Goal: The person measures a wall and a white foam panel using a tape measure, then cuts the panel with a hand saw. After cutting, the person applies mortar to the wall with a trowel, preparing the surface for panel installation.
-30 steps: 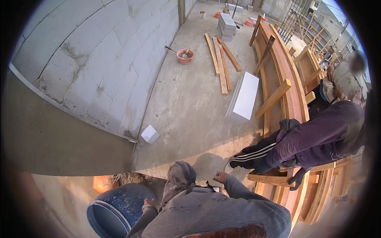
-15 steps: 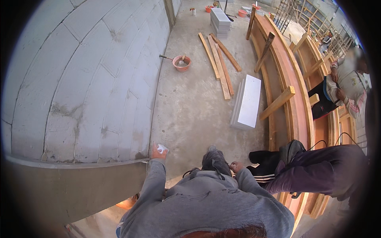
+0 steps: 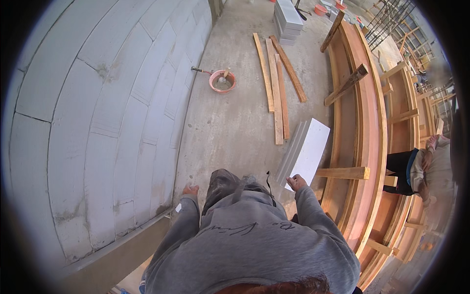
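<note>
My left hand hangs near the foot of the grey block wall, its fingers apart and loosely bent, with nothing seen in them. A small white object shows beside my left sleeve, by the wall's near end; its kind is unclear. My right hand is in front of the near end of a stack of pale blocks. Its fingers are curled together, and whatever they may hold is hidden. Whether that hand touches the stack, I cannot tell.
Ahead lie several timber strips and an orange bowl with grey mortar. Another pale block stack stands farther off. Wooden formwork runs along the right, with braces jutting out. Beyond it stands a person.
The view has moved forward and turned. My left hand has parted from the small white object. My right hand has come up before the block stack. The purple-trousered legs at right have left view.
</note>
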`<state>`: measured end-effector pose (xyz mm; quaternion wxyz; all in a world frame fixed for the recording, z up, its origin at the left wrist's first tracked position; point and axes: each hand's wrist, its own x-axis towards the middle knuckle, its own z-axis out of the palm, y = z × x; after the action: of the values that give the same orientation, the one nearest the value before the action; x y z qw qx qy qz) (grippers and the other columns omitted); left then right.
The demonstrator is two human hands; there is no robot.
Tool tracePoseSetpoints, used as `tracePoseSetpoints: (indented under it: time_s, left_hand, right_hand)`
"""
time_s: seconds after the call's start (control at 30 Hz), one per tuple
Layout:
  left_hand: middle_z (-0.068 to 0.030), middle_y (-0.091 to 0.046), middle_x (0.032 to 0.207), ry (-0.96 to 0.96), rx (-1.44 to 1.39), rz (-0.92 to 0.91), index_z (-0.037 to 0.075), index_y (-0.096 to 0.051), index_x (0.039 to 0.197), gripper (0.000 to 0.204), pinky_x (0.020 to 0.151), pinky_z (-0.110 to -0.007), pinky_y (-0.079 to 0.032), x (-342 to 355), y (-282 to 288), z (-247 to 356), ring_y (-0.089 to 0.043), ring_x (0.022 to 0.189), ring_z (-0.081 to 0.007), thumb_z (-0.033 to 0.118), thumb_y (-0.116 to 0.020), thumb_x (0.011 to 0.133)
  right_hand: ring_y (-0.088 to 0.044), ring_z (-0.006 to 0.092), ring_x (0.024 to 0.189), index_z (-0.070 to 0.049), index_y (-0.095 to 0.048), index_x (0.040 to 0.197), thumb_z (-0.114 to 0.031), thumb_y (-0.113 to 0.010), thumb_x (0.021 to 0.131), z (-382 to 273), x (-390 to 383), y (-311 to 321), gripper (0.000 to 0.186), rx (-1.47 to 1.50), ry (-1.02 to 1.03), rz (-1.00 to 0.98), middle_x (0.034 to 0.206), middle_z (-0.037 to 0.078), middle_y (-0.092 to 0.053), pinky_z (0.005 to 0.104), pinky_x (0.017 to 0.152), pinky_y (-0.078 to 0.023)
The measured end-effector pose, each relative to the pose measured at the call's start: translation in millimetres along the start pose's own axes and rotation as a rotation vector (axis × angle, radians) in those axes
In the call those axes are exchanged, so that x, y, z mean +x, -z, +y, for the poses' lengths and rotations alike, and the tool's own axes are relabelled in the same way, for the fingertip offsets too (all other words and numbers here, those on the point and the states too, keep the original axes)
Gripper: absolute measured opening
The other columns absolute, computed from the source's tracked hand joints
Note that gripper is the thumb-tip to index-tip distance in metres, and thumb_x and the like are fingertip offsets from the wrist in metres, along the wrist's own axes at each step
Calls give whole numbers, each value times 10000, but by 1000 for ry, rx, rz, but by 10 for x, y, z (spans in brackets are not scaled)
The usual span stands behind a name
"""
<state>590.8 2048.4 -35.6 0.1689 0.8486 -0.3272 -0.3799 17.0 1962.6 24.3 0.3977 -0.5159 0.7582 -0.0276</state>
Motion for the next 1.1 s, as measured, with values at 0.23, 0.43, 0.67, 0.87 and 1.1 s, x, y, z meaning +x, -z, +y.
tracePoseSetpoints:
  time_s: [0.23,0.43,0.67,0.87,1.1]
  left_hand:
    - [-130,-700,839,-102,-259,-110,-23,-639,1070,390,665,-318,-537,1327,-201,2366,-684,686,-182,258,-647,800]
    - [-122,-699,881,-463,-232,-397,-7,-653,1038,347,737,-302,-532,2276,-53,5086,-678,805,-176,248,-655,804]
    - [-92,-672,975,-619,-328,-740,-18,-614,1070,350,794,-290,-519,3075,106,7248,-638,863,-147,185,-710,802]
    - [-39,-647,858,-711,-129,-585,25,-625,1010,332,686,-276,-503,4158,-36,8541,-595,753,-112,204,-740,756]
    - [-61,-584,742,-836,-100,-214,45,-654,903,215,596,-313,-466,5199,453,10320,-551,635,-161,169,-683,730]
  right_hand:
    - [-625,289,861,-32,-547,1000,-435,-668,826,-2531,1815,1091,455,173,431,-190,884,176,-636,377,775,-485]
    - [-542,182,784,-41,-456,1071,-331,-735,815,-4304,2642,1497,477,258,698,-271,866,94,-567,332,728,-462]
    - [-600,236,893,-31,-453,1108,-350,-778,772,-5576,3687,2588,566,296,744,-335,942,148,-594,346,812,-476]
    - [-606,230,915,-22,-465,1128,-323,-761,790,-6197,5282,3105,541,306,830,-361,972,152,-592,337,831,-478]
    - [-584,315,952,-122,-561,1242,-294,-600,892,-7338,7151,4490,392,1,1165,-275,1043,147,-566,390,832,-485]
